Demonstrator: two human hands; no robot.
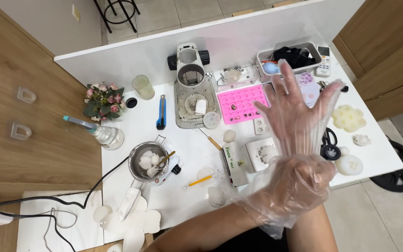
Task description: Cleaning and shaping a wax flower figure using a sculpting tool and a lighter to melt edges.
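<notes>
Both of my hands wear loose clear plastic gloves. My right hand (299, 109) is raised over the white table (173, 196) with its fingers spread wide, holding nothing. My left hand (292, 186) reaches across from the lower left and closes around the right wrist, pinching the glove cuff (276, 161) there. Just behind the right fingers lies a pink silicone mould (239, 103) with small pieces in some of its holes. A small white scale (239, 163) and a white tray (261, 154) sit under the hands.
A metal pot (146, 162) with white lumps and a wooden stick stands at centre left, its black cable trailing left. Also here: a blue utility knife (161, 112), a microscope stand (190, 70), a pink flower pot (102, 100), black scissors (330, 143), flower-shaped white wax pieces (349, 117).
</notes>
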